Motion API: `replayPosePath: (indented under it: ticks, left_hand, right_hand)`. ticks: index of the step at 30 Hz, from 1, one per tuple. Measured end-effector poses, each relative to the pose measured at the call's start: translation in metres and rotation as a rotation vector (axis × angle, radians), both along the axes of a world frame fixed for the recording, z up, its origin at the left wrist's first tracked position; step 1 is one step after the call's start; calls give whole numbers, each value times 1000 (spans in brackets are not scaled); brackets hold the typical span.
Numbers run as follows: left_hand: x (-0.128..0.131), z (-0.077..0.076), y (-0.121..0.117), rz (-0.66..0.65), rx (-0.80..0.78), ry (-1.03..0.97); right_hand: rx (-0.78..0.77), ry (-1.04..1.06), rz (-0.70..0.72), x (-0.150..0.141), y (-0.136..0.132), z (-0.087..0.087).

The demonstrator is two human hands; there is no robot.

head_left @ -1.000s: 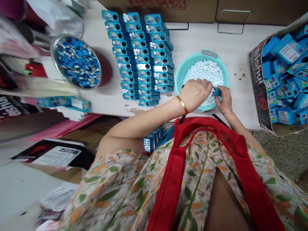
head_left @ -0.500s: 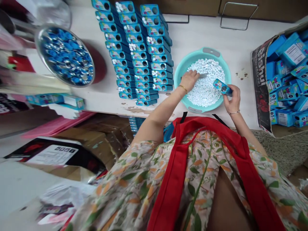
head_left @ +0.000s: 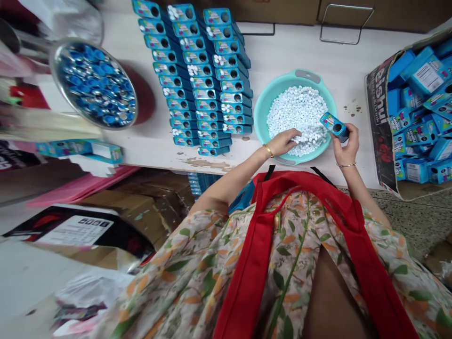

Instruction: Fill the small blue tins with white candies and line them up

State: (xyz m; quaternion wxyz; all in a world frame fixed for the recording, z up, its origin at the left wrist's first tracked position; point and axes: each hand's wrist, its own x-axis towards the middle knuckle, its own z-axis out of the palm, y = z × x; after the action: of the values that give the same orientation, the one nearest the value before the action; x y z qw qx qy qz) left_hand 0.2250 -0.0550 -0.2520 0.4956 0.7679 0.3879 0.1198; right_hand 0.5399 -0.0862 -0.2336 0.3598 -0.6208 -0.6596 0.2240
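A turquoise basin with grey handle grips holds a heap of small white candy pellets. My left hand is closed low over the near side of the basin. It grips a scoop, whose blade is hidden under a mound of pellets. At the basin's right rim, my right hand holds a small blue candy box, tilted, with a dark round hole in its end. The box's far end reaches over the pellets.
Three rows of blue boxes with round holes stand left of the basin, some with pellets on top. A steel pot of blue-and-silver caps is farther left. A carton full of blue boxes stands at right. Brown cartons with a wire handle line the back.
My left hand has moved toward me and slightly right, and pellets now cover the scoop's blade. My right hand and its box have shifted slightly right.
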Motion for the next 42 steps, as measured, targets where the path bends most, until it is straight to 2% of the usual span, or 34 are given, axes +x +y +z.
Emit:
replayPosePath:
  ticks: [3,5,8,11,16,19,21,23,26,29,31,33,36,39,42]
  left_hand:
    - [-21,46,9,-6,136,-6]
    - [-26,79,16,-29,210,58]
    - [-19,121,26,-90,285,253]
    - [-3,157,31,-132,322,490]
    - [26,205,23,-126,361,687]
    - [36,217,16,-129,371,696]
    - [33,211,17,-129,377,688]
    - [20,193,23,-90,389,685]
    - [-10,142,37,-12,378,735]
    - [-31,81,43,-101,184,818]
    - [-29,47,37,-187,5,802]
    - [-14,22,28,-185,-101,721]
    - [20,-2,15,-102,-126,586]
    - [50,-18,8,-6,-144,433]
    - [58,-27,8,70,-184,277]
  right_hand:
    - [4,-44,74,-7,0,-1]
    - [-7,-73,132,-15,1,-2]
    - [-5,-99,190,-30,3,-4]
    - [30,-112,214,-44,2,-6]
    - [71,-106,251,-56,0,-8]
    - [52,-91,245,-59,-1,-9]
    - [29,-73,238,-58,-1,-11]
    - [14,-54,227,-54,-1,-12]
    - [-13,-44,192,-43,-1,-11]
    - [-20,-33,137,-29,1,-7]
    - [-15,-18,105,-20,2,-3]
    - [-26,-5,77,-14,3,1]
    - [-52,23,29,-11,3,4]
    - [-38,52,-24,-10,2,2]
    - [-15,51,-59,-8,0,-1]
